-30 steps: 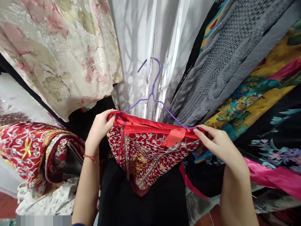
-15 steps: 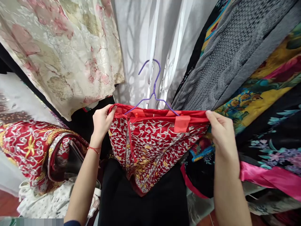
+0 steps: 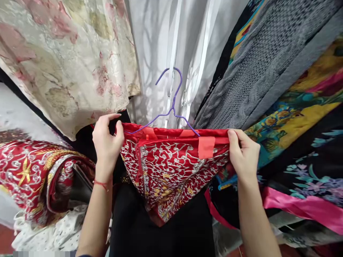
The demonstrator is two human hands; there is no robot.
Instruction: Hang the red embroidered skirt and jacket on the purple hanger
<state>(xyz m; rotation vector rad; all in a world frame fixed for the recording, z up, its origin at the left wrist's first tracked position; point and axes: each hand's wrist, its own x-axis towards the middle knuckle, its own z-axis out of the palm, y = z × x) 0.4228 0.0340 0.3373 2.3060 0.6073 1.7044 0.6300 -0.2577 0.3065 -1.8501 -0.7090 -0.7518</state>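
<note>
A red skirt (image 3: 171, 167) with silver and gold embroidery hangs in front of me, its waistband spread sideways and its lower part narrowing to a point. The lower arms of a purple wire hanger (image 3: 174, 103) go down inside the waistband; its hook sticks up above. My right hand (image 3: 243, 150) pinches the right end of the waistband between thumb and fingers. At the left end, my left hand (image 3: 107, 142) has thumb and index finger apart, close against the waistband's corner. An orange-pink patch (image 3: 206, 147) sits on the band near the right.
A cream floral garment (image 3: 80, 60) hangs at upper left. Below it lies rolled red embroidered cloth (image 3: 24, 167), over white dotted fabric (image 3: 50, 228). A grey knit (image 3: 268, 64) and dark floral garments (image 3: 305, 167) hang to the right. White curtain (image 3: 152, 43) with ribbons hangs behind.
My left hand has loosened from the waistband's corner, its thumb and index finger parting. The skirt and my right hand have shifted slightly left and down.
</note>
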